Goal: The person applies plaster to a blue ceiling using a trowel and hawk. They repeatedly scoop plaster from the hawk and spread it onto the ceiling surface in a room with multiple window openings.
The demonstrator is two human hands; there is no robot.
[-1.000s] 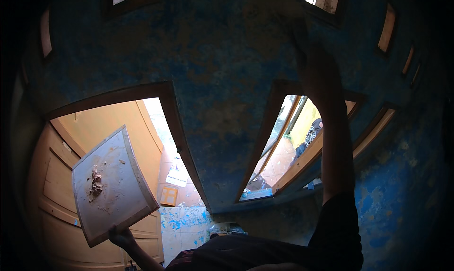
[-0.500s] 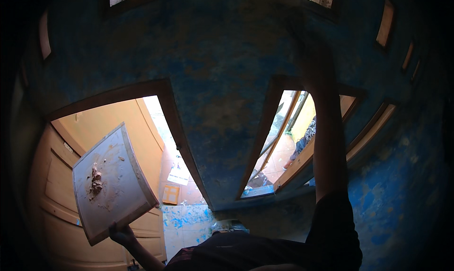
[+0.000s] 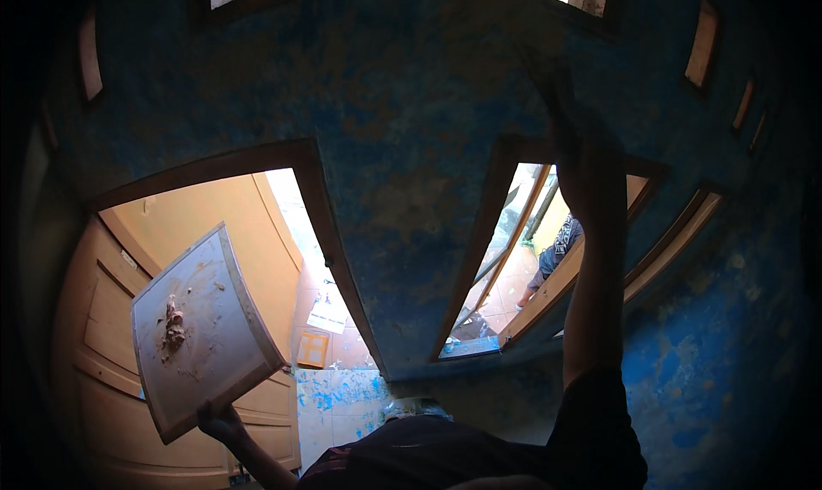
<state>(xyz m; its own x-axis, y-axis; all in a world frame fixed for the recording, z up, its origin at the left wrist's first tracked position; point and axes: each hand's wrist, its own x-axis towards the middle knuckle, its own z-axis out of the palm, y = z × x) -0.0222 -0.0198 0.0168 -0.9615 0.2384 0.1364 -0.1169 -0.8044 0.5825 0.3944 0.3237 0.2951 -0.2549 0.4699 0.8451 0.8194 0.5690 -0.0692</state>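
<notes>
At the lower left my left hand [image 3: 221,421] grips the bottom edge of a white board [image 3: 201,353] with a darker rim. The board is tilted, and a lump of pale brownish paste [image 3: 174,321] sits on its face amid smears. My right arm reaches up past a window opening to the dark blue, patchy wall [image 3: 402,207]. In deep shadow, my right hand [image 3: 589,139] is close to the wall, its fingers closed. A dark, slim shape extends up and left from it; shadow and blur hide what it is.
A doorway with a dark frame [image 3: 310,182] and an open wooden door [image 3: 103,319] stands at left. A small box [image 3: 312,350] and paper [image 3: 327,314] lie on the floor beyond. Through the window frame [image 3: 475,259] at right, part of another person [image 3: 556,250] shows outside.
My right hand has moved down a little along the wall, and the arm's elbow has lowered. The board in my left hand has hardly moved. The view has shifted slightly.
</notes>
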